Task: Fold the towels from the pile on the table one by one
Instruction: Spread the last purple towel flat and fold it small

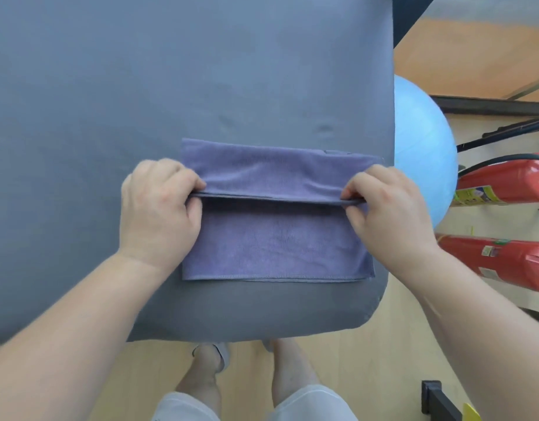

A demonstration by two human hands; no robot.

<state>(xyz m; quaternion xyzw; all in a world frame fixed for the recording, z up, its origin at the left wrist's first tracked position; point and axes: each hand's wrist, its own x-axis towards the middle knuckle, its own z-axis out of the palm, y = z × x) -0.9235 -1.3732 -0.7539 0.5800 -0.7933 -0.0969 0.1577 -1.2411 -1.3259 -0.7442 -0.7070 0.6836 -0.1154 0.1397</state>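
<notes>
Item: purple towel, lying near the table's near right corner. I am pinching its raised folded edge, left hand and right hand at opposite ends.

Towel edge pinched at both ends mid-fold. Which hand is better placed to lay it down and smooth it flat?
Probably the left hand. It has open table beside it, while the right hand sits at the table's right edge, by the blue ball. Both pinch the towel alike, so the margin is small.
</notes>
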